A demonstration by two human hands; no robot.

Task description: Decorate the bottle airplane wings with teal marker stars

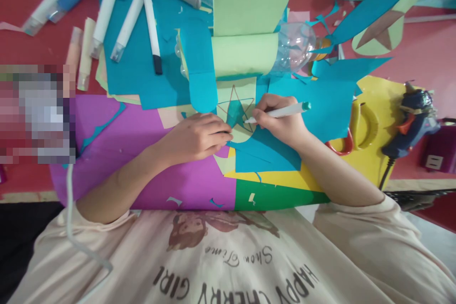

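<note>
Up & L of the L hand [197, 137], white markers [103, 21] lie loosely grouped, partly on the red counter [35, 52], partly on blue paper. A purple sheet [138, 133] is under the L hand & forearm. L hand: fingers together, slightly bent, tips at the lower L edge of the star tab [249, 90]; thumb's hidden, so can't tell if it's gripping. Just above the L hand, a rounded blue strip [204, 85]. Star tab (lt green, outlined star, teal middle) sits btwn the hands. Above both, a clear bottle [245, 54] on its side, wrapped w/ lt green paper. R hand [261, 116] pinches a white marker w/ green end [285, 111] btwn thumb & fingers, tip at star's R side. Up & R of R hand, a brown star [377, 33] on lt green; straight R, a yellow loop [374, 128], then a dk blue glue gun [409, 128].
</note>
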